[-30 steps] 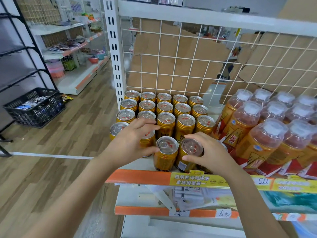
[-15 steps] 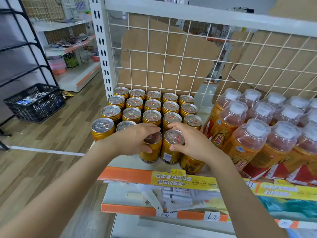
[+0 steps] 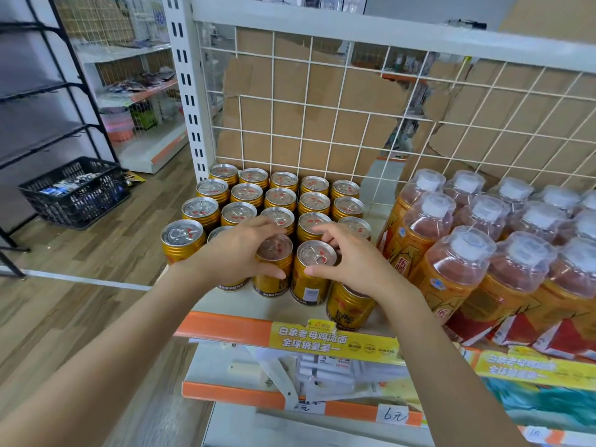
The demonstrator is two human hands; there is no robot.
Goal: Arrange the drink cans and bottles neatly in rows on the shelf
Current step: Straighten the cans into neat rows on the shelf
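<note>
Two gold cans at the near edge of the block are the ones getting handled. The left can (image 3: 274,250) is in the left hand (image 3: 237,253), thumb on its near side, fingers curled over the far rim. Just beside it, the right can (image 3: 314,254) is gripped the same way by the right hand (image 3: 353,264). A stray can (image 3: 350,311) stands nearer, under the right wrist, close to the shelf (image 3: 225,327) lip. The other cans (image 3: 280,198) sit in rows behind, bottles (image 3: 451,275) are packed off to the right, and there's a wire grid (image 3: 322,124) at the back.
</note>
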